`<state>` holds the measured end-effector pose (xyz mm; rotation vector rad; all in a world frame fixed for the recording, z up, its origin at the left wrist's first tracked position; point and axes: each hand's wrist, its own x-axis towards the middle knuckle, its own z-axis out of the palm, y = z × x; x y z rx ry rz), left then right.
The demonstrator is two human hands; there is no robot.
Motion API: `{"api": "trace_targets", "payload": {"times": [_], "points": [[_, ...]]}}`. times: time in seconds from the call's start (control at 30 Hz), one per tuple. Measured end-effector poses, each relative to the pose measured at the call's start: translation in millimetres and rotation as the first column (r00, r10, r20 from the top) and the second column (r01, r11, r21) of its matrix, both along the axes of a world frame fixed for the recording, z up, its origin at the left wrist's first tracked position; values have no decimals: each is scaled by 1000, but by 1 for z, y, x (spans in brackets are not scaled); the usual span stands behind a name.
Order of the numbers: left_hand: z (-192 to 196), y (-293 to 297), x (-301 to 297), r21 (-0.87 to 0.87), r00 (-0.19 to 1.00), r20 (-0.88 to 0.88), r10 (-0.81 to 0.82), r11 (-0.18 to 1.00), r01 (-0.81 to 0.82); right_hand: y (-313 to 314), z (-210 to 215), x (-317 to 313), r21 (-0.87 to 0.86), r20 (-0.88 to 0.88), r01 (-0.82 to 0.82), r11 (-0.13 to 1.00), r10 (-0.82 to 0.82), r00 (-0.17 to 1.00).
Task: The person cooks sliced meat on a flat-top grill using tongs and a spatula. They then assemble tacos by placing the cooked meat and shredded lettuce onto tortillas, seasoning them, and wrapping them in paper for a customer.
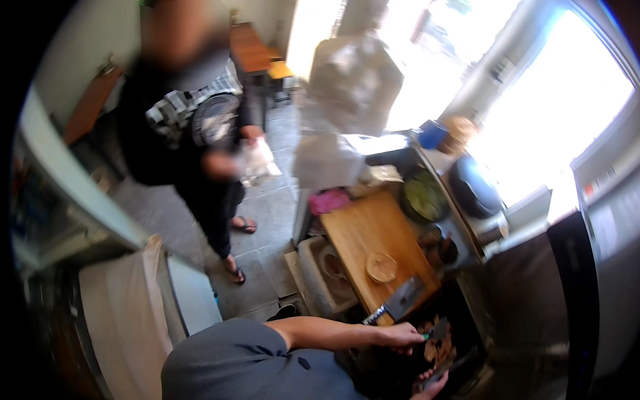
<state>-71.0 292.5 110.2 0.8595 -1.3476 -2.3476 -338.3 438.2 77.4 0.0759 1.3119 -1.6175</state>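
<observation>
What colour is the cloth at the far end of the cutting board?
Pink; the cloth shows best in the head view, beside the wooden board.

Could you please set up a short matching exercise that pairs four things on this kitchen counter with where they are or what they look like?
Things:
1. cleaver
2. round wooden disc
3. bowl of green food
4. left hand

Descriptions:
A. beyond the far end of the cutting board
B. over the dark pan of browned food
C. lying at the board's near edge
D. resting flat on the board

Pairs: 1-C, 2-D, 3-A, 4-B
</observation>
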Motion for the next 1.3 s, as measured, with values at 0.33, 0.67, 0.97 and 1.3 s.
{"api": "trace_targets", "payload": {"times": [0.33, 0.67, 0.97, 1.3], "points": [[3, 1, -21, 16, 997, 47, -65, 998, 65, 41, 1, -2, -72, 68, 140, 988, -135, 988], [-3, 3, -47, 22, 975, 186, 126, 991, -132, 105, -7, -43, -63, -4, 224, 972, -225, 974], [-4, 18, -103, -782, 858, 398, 325, 608, 132, 88, -16, -87, 515, -620, -48, 856, 410, 669], [0, 38, -152, -767, 733, 636, 241, 100, 633, 83, -22, -125, 791, -606, -28, 611, 788, 106]]}}
